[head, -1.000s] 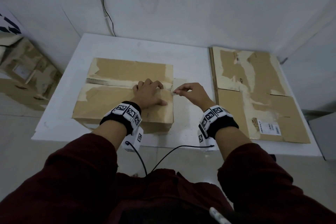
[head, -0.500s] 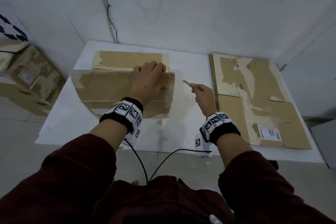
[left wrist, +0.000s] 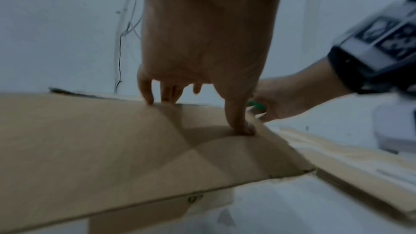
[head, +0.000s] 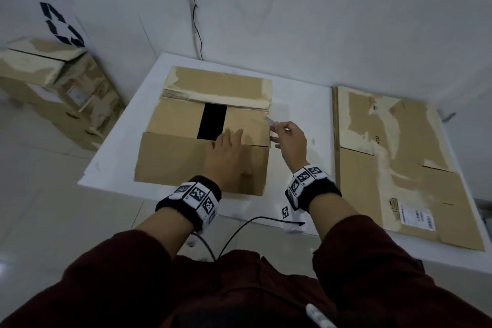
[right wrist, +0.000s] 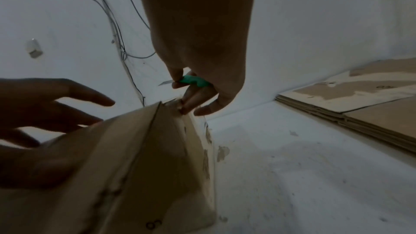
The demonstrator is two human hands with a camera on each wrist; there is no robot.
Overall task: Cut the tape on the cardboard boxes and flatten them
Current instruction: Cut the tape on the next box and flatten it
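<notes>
A brown cardboard box [head: 175, 157] stands on the white table [head: 300, 114] with its long flaps spread and a dark gap [head: 211, 122] between the inner flaps. My left hand [head: 226, 152] lies with straight fingers on the near flap [left wrist: 90, 140], the fingertips [left wrist: 242, 129] pressing the cardboard. At the box's right edge, my right hand [head: 287, 138] pinches a small green-handled cutter [right wrist: 191, 80], its blade [head: 271, 121] pointing left at the box's far right corner. Torn tape residue runs along the far flap [head: 218, 82].
Flattened cardboard boxes [head: 394, 162] are stacked on the table's right side. More boxes [head: 53, 88] sit on the floor at the left, by a recycling sign [head: 62, 24]. Cables [head: 194, 8] hang down the wall behind the table. A wire [head: 239, 229] trails from my wristbands.
The box's top has been opened: the near flap now folds toward me and the far flap lies back. My left hand slid nearer on the flap; the right hand returned to the box's right corner.
</notes>
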